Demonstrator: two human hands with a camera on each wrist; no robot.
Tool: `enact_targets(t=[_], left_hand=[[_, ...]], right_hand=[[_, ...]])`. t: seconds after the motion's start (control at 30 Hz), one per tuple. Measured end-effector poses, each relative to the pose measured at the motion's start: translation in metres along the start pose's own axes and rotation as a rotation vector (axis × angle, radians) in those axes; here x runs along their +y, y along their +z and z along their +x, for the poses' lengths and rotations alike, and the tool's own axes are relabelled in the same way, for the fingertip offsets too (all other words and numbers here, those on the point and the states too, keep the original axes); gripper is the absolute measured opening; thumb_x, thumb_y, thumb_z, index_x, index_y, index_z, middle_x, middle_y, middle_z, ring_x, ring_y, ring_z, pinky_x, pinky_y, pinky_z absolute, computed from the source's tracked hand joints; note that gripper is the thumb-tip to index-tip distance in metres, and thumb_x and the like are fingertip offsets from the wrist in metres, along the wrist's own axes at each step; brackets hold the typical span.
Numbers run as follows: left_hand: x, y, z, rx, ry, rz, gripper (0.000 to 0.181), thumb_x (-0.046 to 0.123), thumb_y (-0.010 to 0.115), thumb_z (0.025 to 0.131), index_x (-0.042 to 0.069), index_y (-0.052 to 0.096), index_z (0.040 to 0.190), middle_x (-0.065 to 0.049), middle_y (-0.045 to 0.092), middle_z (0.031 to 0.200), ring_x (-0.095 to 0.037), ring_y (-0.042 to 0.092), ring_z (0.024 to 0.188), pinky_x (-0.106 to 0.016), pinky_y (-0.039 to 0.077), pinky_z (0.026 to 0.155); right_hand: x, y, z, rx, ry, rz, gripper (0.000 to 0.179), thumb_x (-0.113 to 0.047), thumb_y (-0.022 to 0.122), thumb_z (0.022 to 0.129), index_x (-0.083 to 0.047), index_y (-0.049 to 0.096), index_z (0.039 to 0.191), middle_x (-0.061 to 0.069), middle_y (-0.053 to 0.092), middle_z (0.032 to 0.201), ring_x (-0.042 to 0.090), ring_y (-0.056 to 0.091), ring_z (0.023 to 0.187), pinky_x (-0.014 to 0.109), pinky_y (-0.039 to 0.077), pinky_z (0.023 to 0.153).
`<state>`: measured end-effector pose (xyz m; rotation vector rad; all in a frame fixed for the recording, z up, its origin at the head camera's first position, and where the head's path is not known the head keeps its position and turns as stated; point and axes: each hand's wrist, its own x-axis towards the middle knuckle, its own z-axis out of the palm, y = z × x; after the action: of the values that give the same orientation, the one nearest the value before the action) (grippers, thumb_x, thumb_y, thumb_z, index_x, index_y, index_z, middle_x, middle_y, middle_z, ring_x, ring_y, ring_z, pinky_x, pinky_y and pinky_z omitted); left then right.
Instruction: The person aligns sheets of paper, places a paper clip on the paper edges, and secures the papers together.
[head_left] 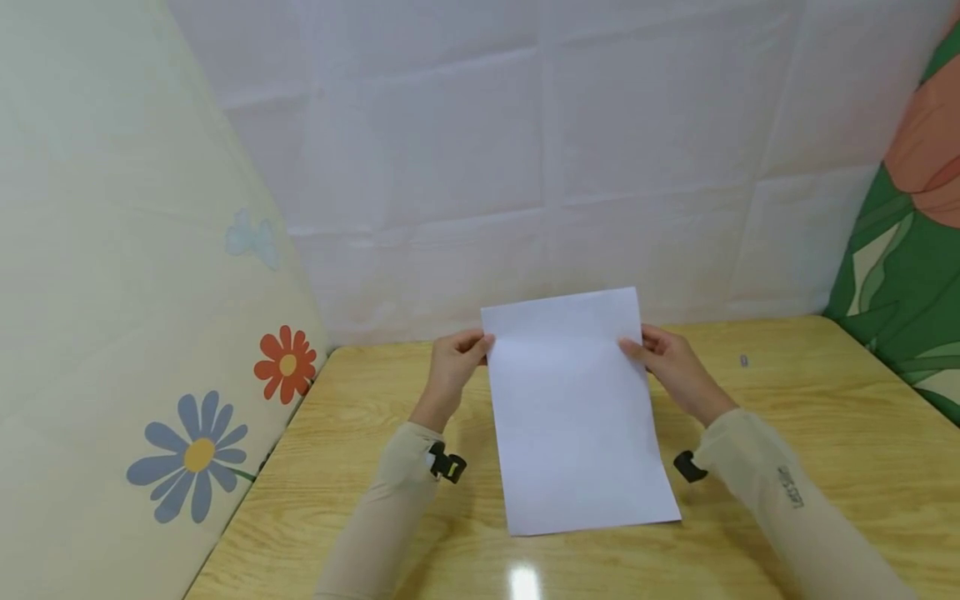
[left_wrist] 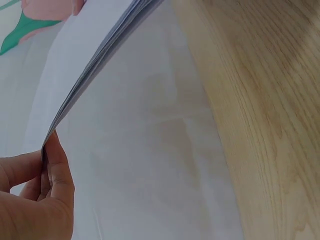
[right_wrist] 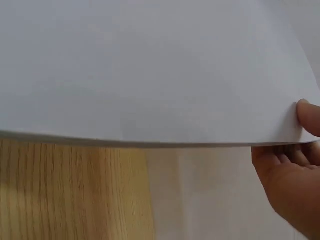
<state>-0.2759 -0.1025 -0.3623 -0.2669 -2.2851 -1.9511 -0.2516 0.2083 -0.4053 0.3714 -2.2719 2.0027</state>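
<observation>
A stack of white paper sheets (head_left: 573, 417) is held up in front of me, its top tilted away and its long sides running toward me. My left hand (head_left: 452, 364) pinches its left edge near the top. On the opposite edge, my right hand (head_left: 678, 364) grips it with the thumb on the front face and the fingers behind. From the left wrist view, the stack (left_wrist: 95, 65) shows several layered sheets, squeezed between thumb and fingers of the left hand (left_wrist: 42, 195). In the right wrist view the sheets (right_wrist: 150, 75) bow slightly; the right hand (right_wrist: 295, 175) holds them at the edge.
A wood-grain table (head_left: 375, 417) lies below the paper. A small object (head_left: 744, 361), too small to identify, sits on it at the right. A white cloth backdrop (head_left: 450, 167) stands behind, with flower-printed sheets (head_left: 198, 454) along the left and right sides.
</observation>
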Motion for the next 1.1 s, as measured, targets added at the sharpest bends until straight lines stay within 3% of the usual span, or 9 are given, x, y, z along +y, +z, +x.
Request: enact_targets(t=[0.2, 0.43, 0.57, 0.7, 0.9, 1.1], left_hand=[[0.0, 0.002, -0.001, 0.015, 0.006, 0.001, 0.023, 0.013, 0.066, 0.092, -0.005, 0.071, 0.103, -0.011, 0.07, 0.087, -0.011, 0.062, 0.071, -0.044, 0.054, 0.082], [-0.002, 0.004, -0.003, 0.031, -0.003, 0.004, 0.022, 0.012, 0.066, 0.092, -0.005, 0.071, 0.104, -0.012, 0.07, 0.089, -0.01, 0.062, 0.071, -0.044, 0.055, 0.081], [-0.004, 0.003, -0.003, 0.037, -0.009, 0.005, 0.022, 0.012, 0.065, 0.092, -0.005, 0.071, 0.104, -0.01, 0.069, 0.088, -0.01, 0.062, 0.071, -0.045, 0.054, 0.083], [-0.005, 0.001, -0.003, 0.043, -0.005, -0.005, 0.022, 0.011, 0.066, 0.092, -0.006, 0.07, 0.104, -0.01, 0.069, 0.088, -0.01, 0.061, 0.071, -0.047, 0.053, 0.084], [-0.004, -0.001, -0.005, 0.045, 0.01, -0.014, 0.022, 0.01, 0.065, 0.092, -0.007, 0.07, 0.105, -0.012, 0.069, 0.09, -0.01, 0.062, 0.072, -0.047, 0.053, 0.084], [-0.004, -0.002, -0.008, 0.052, -0.009, -0.008, 0.022, 0.01, 0.065, 0.092, -0.005, 0.07, 0.108, -0.013, 0.07, 0.094, -0.009, 0.062, 0.073, -0.037, 0.055, 0.079]], right_hand=[[0.004, -0.011, 0.002, -0.002, 0.012, -0.017, 0.047, -0.028, 0.056, 0.099, 0.012, 0.051, 0.124, -0.013, 0.065, 0.096, 0.003, 0.06, 0.09, 0.016, 0.049, 0.082], [0.009, -0.028, 0.0, -0.03, -0.015, -0.116, 0.049, -0.036, 0.051, 0.1, 0.006, 0.054, 0.125, -0.011, 0.066, 0.105, 0.003, 0.062, 0.096, 0.016, 0.049, 0.084], [0.014, -0.038, 0.002, -0.035, -0.07, -0.041, 0.038, -0.026, 0.052, 0.1, 0.006, 0.057, 0.121, -0.011, 0.068, 0.104, 0.005, 0.064, 0.095, 0.018, 0.05, 0.084], [0.018, -0.046, 0.005, -0.022, -0.115, 0.032, 0.035, -0.015, 0.054, 0.099, 0.014, 0.054, 0.119, -0.011, 0.069, 0.102, 0.004, 0.065, 0.093, 0.019, 0.051, 0.083], [0.027, -0.064, 0.007, 0.043, -0.109, -0.131, 0.043, -0.018, 0.052, 0.101, 0.019, 0.049, 0.123, -0.023, 0.065, 0.1, -0.006, 0.061, 0.093, 0.011, 0.048, 0.081], [0.04, -0.088, 0.005, 0.116, -0.022, -0.245, 0.047, -0.021, 0.049, 0.102, 0.018, 0.047, 0.128, -0.031, 0.057, 0.095, -0.014, 0.054, 0.087, 0.007, 0.043, 0.078]])
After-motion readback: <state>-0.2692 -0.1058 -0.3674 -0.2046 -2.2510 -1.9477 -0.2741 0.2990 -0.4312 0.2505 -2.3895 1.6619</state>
